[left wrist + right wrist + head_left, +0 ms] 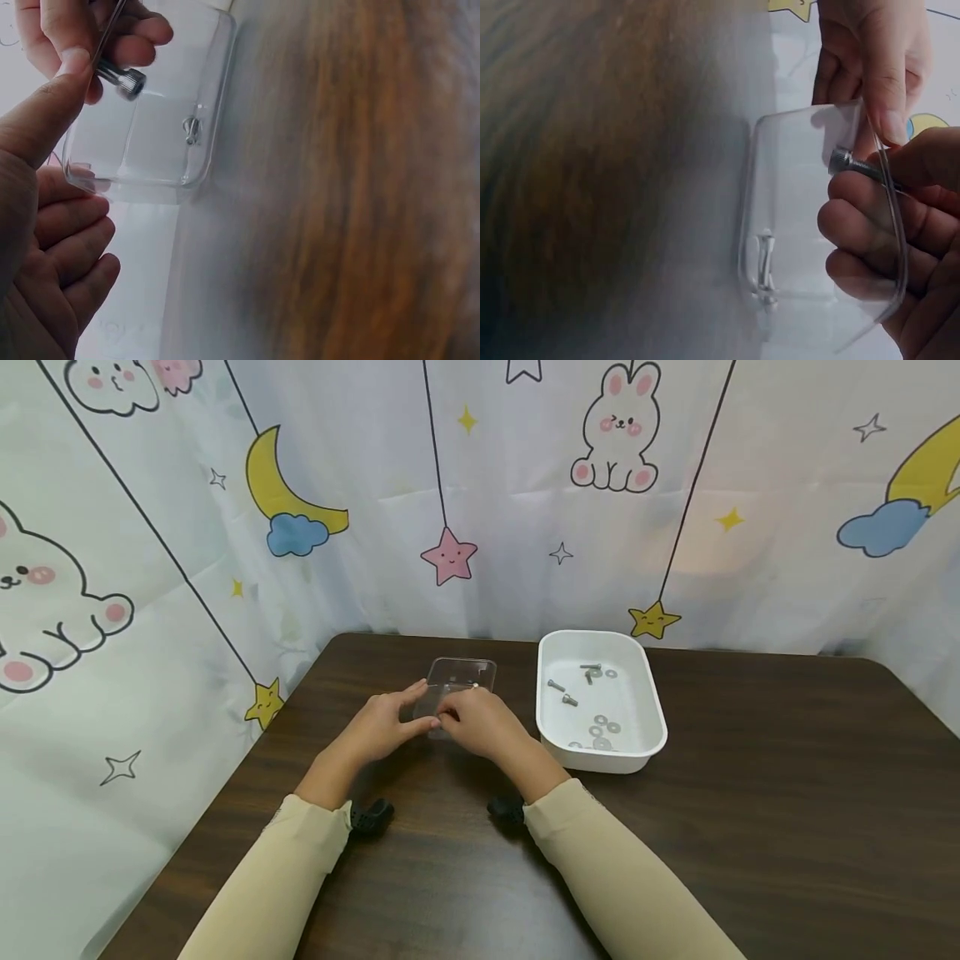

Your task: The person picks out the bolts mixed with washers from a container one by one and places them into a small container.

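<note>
A clear plastic box (462, 672) with a divider across it stands on the table in front of both hands. My left hand (371, 727) holds its near left corner, thumb at the rim and fingers along the outer wall. Between thumb and fingers, my right hand (480, 722) pinches a socket head bolt (853, 164). The bolt lies tilted at the box's rim, its knurled head pointing into the box. Inside, another metal bolt (192, 130) rests against the wall. In the head view the hands hide the pinched bolt.
Right of the box stands a white plastic bin (558, 722) holding several bolts (556, 685) and washers (602, 743). A dark wooden table (787, 777) carries everything. Behind it hangs a printed curtain (510, 477). Black wrist mounts (372, 818) project inward from both cuffs.
</note>
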`<state>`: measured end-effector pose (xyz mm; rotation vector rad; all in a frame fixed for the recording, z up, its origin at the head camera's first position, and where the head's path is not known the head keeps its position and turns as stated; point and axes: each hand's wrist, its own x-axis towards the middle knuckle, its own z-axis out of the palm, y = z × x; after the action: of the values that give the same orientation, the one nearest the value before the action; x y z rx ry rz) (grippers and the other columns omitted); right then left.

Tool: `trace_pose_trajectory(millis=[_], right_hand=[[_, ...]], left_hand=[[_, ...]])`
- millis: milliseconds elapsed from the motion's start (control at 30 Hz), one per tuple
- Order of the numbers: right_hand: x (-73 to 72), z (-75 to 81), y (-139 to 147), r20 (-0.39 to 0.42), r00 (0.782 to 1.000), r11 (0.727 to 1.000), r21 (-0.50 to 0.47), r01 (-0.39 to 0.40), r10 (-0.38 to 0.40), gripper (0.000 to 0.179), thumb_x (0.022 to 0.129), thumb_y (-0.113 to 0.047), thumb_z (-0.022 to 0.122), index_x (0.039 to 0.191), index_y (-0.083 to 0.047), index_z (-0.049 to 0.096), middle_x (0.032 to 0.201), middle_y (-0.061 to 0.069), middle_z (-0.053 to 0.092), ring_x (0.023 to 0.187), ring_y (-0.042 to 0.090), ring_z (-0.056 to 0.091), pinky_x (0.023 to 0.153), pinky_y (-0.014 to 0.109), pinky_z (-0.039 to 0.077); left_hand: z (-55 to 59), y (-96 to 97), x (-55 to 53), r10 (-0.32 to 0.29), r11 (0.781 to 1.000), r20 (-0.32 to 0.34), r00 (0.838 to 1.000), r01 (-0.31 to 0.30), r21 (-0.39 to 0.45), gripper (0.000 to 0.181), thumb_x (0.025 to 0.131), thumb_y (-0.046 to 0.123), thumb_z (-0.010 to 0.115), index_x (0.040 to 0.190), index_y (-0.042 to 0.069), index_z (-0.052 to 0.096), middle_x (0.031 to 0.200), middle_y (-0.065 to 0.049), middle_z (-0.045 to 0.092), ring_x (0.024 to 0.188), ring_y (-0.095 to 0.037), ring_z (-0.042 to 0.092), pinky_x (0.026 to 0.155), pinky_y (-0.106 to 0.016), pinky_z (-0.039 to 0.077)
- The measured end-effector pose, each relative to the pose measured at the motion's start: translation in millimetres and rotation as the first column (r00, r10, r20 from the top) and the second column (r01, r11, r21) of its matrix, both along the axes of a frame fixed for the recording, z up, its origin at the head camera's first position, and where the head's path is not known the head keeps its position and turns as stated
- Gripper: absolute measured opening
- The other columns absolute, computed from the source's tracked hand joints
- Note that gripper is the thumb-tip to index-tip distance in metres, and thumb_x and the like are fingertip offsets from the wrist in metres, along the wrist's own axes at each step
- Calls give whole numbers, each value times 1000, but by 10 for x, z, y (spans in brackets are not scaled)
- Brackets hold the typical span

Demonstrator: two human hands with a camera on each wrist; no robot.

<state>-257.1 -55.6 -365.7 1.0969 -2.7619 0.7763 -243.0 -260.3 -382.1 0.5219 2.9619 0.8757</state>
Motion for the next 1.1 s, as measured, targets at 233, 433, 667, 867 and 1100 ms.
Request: trace_pose_trajectory(millis=[233,433,667,867,1100], right_hand=[[-2,-15,-22,15,1000,1000,11,9,-10,21,101,-19,55,103,-13,76,90,-1,73,65,8,57,68,27,50],[-3,-16,-23,48,999,1000,24,20,-21,24,103,-21,52,108,-13,74,93,-1,73,70,10,60,72,30,53],[9,-14,-34,62,998,999,38,20,-22,25,103,-21,51,109,-13,74,97,0,73,78,11,64,78,33,54],[11,-22,-39,71,997,999,43,20,-23,25,103,-21,51,111,-12,73,101,1,73,81,13,65,80,35,54],[1,-49,-22,53,999,1000,26,12,-14,23,102,-21,53,109,-13,74,99,1,74,83,14,66,80,34,55]], left_hand=[[11,-19,-26,-23,1000,10,1000,23,10,77,93,50,62,152,8,37,160,-7,30,142,-31,37,111,-53,37],[10,-22,-42,-28,1000,8,1000,28,9,78,92,51,62,152,8,36,160,-6,29,143,-32,37,111,-53,37],[6,-17,-33,-18,1000,13,1000,18,4,79,92,50,63,152,7,36,160,-9,29,143,-33,35,112,-54,35],[9,-15,-19,-13,1000,12,1000,13,10,78,92,50,63,152,8,37,160,-8,30,143,-32,37,112,-54,35],[-9,-12,-14,1,1000,17,1000,-1,7,77,92,51,63,152,10,39,160,-5,31,143,-30,38,112,-53,36]])
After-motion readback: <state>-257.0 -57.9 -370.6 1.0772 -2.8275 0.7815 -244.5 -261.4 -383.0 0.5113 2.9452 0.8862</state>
